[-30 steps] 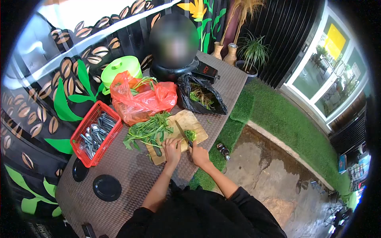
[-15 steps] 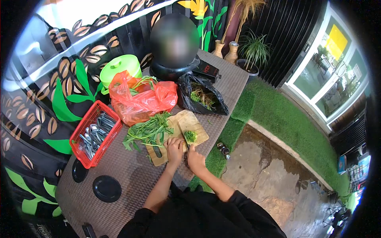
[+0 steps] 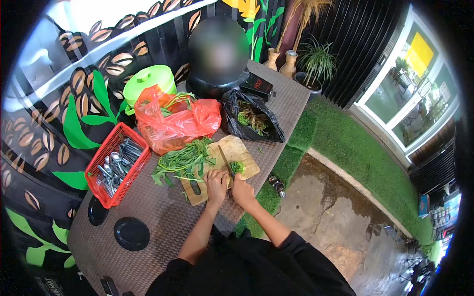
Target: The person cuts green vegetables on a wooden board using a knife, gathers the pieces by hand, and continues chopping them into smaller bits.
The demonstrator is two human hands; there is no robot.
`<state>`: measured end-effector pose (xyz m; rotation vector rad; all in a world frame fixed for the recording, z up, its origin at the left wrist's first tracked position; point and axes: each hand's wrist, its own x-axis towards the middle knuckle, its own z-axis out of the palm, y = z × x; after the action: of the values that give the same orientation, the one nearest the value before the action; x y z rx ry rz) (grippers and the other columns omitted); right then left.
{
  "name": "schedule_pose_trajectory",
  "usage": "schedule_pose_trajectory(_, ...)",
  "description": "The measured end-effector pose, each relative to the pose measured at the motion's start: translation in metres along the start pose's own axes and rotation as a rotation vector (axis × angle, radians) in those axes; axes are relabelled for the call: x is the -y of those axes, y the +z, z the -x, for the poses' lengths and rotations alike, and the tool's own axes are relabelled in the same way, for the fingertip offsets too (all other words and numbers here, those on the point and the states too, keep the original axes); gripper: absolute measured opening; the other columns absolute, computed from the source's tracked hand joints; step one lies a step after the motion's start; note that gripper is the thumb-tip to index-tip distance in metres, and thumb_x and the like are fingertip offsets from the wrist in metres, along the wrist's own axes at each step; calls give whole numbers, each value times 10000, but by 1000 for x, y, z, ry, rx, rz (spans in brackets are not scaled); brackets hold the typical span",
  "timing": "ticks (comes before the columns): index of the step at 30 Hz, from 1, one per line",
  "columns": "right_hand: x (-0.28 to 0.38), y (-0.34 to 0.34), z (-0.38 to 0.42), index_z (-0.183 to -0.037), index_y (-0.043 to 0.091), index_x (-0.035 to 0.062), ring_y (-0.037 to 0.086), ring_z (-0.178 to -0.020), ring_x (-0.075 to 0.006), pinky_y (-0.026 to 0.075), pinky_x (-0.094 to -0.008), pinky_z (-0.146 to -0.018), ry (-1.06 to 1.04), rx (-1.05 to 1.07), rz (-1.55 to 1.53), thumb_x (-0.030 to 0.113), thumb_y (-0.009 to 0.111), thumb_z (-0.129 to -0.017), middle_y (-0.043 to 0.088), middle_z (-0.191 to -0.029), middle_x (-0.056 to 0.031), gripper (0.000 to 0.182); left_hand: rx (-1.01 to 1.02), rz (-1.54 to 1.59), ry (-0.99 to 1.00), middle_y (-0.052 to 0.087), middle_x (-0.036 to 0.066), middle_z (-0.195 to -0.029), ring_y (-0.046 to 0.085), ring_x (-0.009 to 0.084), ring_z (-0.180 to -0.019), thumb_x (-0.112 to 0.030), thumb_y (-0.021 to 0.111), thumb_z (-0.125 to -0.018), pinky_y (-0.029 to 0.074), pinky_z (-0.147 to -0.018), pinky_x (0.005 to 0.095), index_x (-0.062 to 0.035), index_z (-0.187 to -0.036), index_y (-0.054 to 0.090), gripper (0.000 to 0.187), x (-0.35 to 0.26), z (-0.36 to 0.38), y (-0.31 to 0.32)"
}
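Black-sleeved arms (image 3: 199,236) angled inward; right grip (image 3: 242,191) around knife (image 3: 226,161).

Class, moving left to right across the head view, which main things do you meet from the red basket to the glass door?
Red basket, leafy greens, left hand, right hand, spiky potted plant, glass door.

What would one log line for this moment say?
right hand: holds knife | left hand: at leafy greens | chopped greens: on cutting board
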<state>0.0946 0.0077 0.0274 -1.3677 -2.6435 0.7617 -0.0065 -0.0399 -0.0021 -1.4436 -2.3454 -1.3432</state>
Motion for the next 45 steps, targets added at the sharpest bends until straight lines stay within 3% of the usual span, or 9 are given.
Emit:
schedule_pose_trajectory(3,-6,-2,0,-1001,417,-2,650,-718,-364,531,-442,-602,-34,7,23,124,419,-857,632,-844,-253,192,-12,18,-12,594,72,-869,510,244,-895,-96,616,-781,316,-863,360,-36,-834,658,90,1,-2,2)
schedule_pose_trajectory(5,-2,6,14,-1018,415,-10,654,-670,-346,534,-427,-555,29,-20,76,116,422,-852,638,-778,-226,209,-21,31,-19,593,72,-871,509,247,-896,-98,620,-778,320,-862,360,-38,-835,658,91,6,-2,5)
schedule_pose_trajectory(9,0,14,8,-1105,375,-5,632,-723,-411,509,-490,-636,74,11,17,214,427,-887,630,-766,-247,314,-26,22,-9,598,76,-863,512,252,-891,-101,622,-777,326,-863,361,-38,-829,661,90,4,-2,5)
schedule_pose_trajectory(15,-13,17,8,-1073,387,16,650,-667,-357,521,-455,-566,-16,-60,183,209,420,-892,642,-726,-206,268,-20,25,66,600,81,-854,508,257,-896,-105,629,-771,332,-868,376,-32,-833,667,103,5,0,1)
schedule_pose_trajectory(18,-15,12,12,-975,415,22,647,-556,-291,518,-389,-460,-114,-158,295,138,423,-862,632,-623,-152,162,-40,77,23,596,81,-852,500,266,-897,-100,639,-765,346,-861,386,-33,-839,671,105,5,2,-1)
schedule_pose_trajectory(26,-20,-1,8,-981,404,-5,649,-654,-362,528,-452,-556,-124,-48,163,135,419,-866,640,-723,-208,182,-51,10,14,582,76,-819,480,273,-889,-98,656,-749,359,-839,387,-43,-837,672,104,2,2,-2)
schedule_pose_trajectory(35,-6,23,-19,-1059,396,-16,636,-611,-366,513,-434,-494,-130,-154,141,128,449,-849,620,-664,-211,260,-11,16,68,581,73,-859,475,268,-906,-96,623,-774,345,-851,381,-31,-800,647,74,5,1,-4)
schedule_pose_trajectory(40,-14,-10,-13,-1050,389,-26,624,-773,-416,503,-495,-658,-76,60,11,194,422,-888,619,-812,-265,275,1,6,-17,563,74,-869,470,265,-924,-84,611,-780,337,-860,378,-38,-840,629,78,3,3,-3)
schedule_pose_trajectory(45,-5,0,16,-1087,374,-38,628,-725,-414,509,-486,-626,-37,20,47,173,419,-880,624,-774,-254,299,-15,13,5,553,79,-849,467,272,-915,-77,594,-790,330,-870,381,-34,-844,629,77,3,0,-3)
